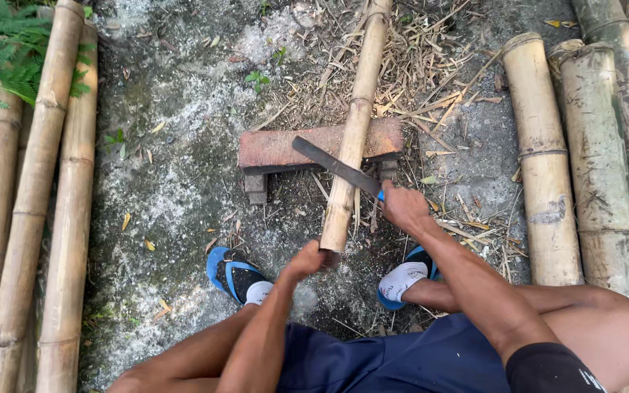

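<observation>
Seen from the head camera, a person squats on bare, grey, mossy ground (176, 145) with a thin bamboo pole (354, 124) running away from them, laid across a low reddish wooden block (274, 149) that stands on short legs. The left hand (307, 260) is clenched around the near, cut end of the pole, just above the ground between the feet, and holds it tilted so that the far part runs up toward the top edge of the picture. The right hand (404, 207) grips the blue handle of a long dark knife (336, 166), fingers wrapped tight about it; the blade lies slantwise across the pole just in front of the block, its edge against the bamboo and its tip pointing left over the block's top. Both feet wear blue sandals, the left sandal (236, 275) to the left of the pole's end and the right sandal (404, 280) to its right, below the knife hand. Dry shavings (416, 80) and thin splinters lie scattered around and beyond the block, thickest to the right of the pole. Thick bamboo stems (34, 204) lie side by side along the left edge, with a green fern (1, 44) at the top corner over them, and a second stack (584, 160) of stouter stems lies along the right edge, well apart from the hands.
</observation>
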